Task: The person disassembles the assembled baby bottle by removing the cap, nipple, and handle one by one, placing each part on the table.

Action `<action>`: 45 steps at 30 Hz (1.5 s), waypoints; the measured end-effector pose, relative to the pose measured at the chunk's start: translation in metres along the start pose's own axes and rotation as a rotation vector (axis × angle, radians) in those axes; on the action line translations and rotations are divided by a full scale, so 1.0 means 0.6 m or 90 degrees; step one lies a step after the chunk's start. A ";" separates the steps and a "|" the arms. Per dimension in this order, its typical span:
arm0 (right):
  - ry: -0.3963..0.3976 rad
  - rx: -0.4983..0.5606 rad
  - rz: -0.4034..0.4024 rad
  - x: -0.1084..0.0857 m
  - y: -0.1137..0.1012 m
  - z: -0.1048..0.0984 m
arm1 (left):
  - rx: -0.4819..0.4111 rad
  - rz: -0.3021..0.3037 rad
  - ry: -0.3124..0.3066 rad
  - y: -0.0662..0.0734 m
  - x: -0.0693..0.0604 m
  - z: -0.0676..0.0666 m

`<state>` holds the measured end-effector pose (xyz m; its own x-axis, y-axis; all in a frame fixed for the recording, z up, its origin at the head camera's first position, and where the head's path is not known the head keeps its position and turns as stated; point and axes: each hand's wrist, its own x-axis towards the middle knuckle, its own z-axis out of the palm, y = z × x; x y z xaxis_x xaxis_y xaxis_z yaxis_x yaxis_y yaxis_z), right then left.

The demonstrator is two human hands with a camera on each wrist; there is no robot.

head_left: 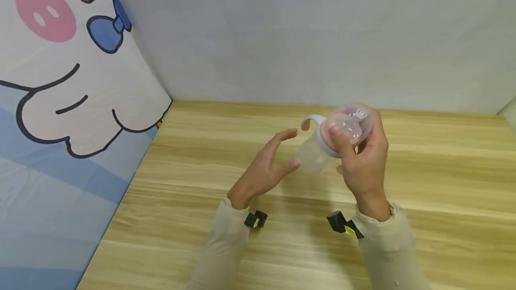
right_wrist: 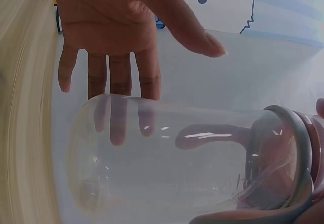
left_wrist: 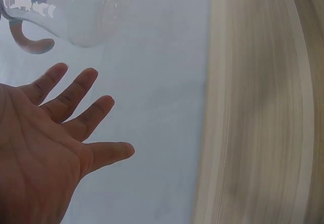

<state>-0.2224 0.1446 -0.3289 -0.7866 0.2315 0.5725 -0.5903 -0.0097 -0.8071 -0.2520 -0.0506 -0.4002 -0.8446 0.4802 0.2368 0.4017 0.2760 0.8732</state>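
Note:
A clear baby bottle [head_left: 315, 155] with a pale blue collar, curved handles and a pink top under a clear cover is held tilted above the table. My right hand [head_left: 368, 160] grips it around the top, thumb on the near side. Beside the bottle's rounded base is my left hand [head_left: 262, 169], fingers and thumb spread and holding nothing. In the left wrist view the left palm [left_wrist: 45, 138] faces the camera, below the bottle [left_wrist: 76, 11]. The right wrist view shows the bottle [right_wrist: 152, 178] lengthwise, with left-hand fingers visible through its wall.
The wooden table [head_left: 181, 236] meets a pale grey backdrop [head_left: 258, 48] along its far edge. A cartoon-printed sheet [head_left: 92, 133] borders it on the left. Small black devices are strapped at both wrists, over beige sleeves.

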 end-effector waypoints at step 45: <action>-0.116 0.017 -0.005 -0.026 0.003 0.038 | -0.012 0.097 -0.042 -0.002 0.008 0.005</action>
<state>-0.2156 0.1186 -0.3359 -0.8004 0.0523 0.5972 -0.5991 -0.0348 -0.7999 -0.2556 -0.0460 -0.4011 -0.7493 0.5690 0.3389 0.5160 0.1808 0.8373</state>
